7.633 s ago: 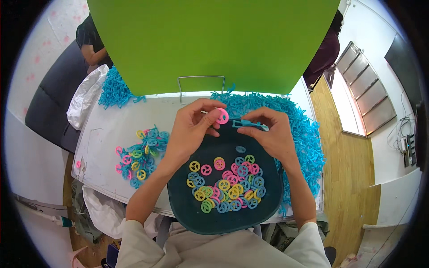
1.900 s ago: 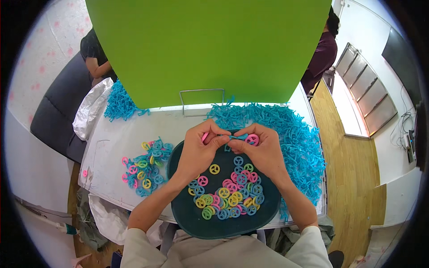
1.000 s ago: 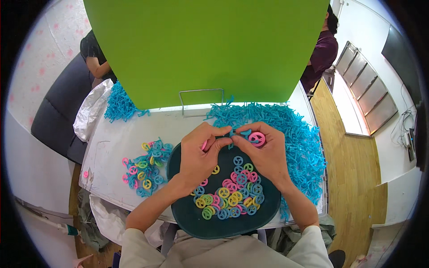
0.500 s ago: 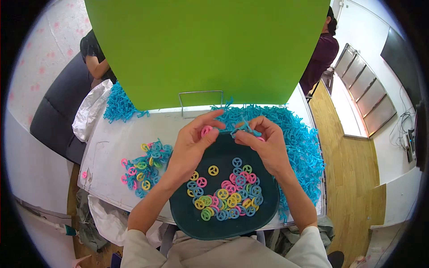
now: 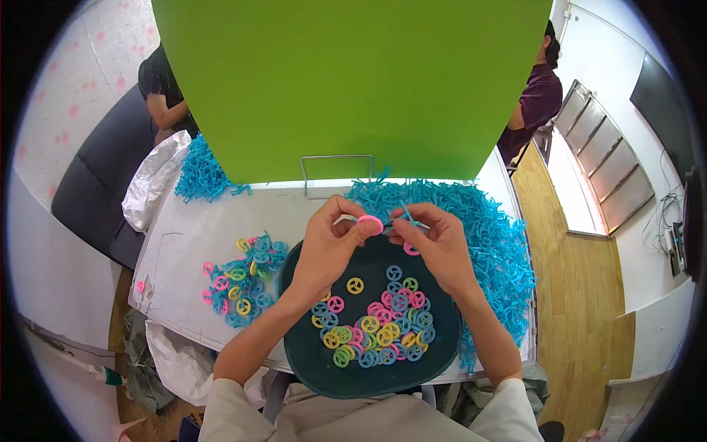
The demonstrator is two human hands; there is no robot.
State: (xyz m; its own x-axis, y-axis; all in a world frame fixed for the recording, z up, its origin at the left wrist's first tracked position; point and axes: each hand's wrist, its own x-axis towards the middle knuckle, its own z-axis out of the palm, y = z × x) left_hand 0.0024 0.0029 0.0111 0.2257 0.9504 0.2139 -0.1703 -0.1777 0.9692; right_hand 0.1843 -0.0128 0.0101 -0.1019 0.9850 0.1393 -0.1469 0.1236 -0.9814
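Between the thumb and fingers of my left hand (image 5: 324, 254) is a pink toy wheel (image 5: 371, 224), seen nearly edge-on. My right hand (image 5: 440, 247) pinches a thin blue branched plastic piece (image 5: 409, 214); a second pink wheel (image 5: 411, 250) shows beneath those fingers. The blue piece reaches toward the wheel in my left hand, but I cannot tell whether they are joined. Below both hands lies a dark green tray (image 5: 303, 362) with loose pink, yellow, blue and green wheels (image 5: 383, 324) in it.
A large heap of blue branched pieces (image 5: 490, 254) covers the table's right side. Blue pieces with wheels (image 5: 247, 276) are piled at left. Another blue heap (image 5: 202, 173) lies far left. A green panel (image 5: 346, 88) with a wire stand (image 5: 337, 157) rises behind. Two people sit beyond it.
My hands have come closer together, and the pink wheel in my left hand has moved right, toward the blue piece. The wheel at my right hand now hangs lower.
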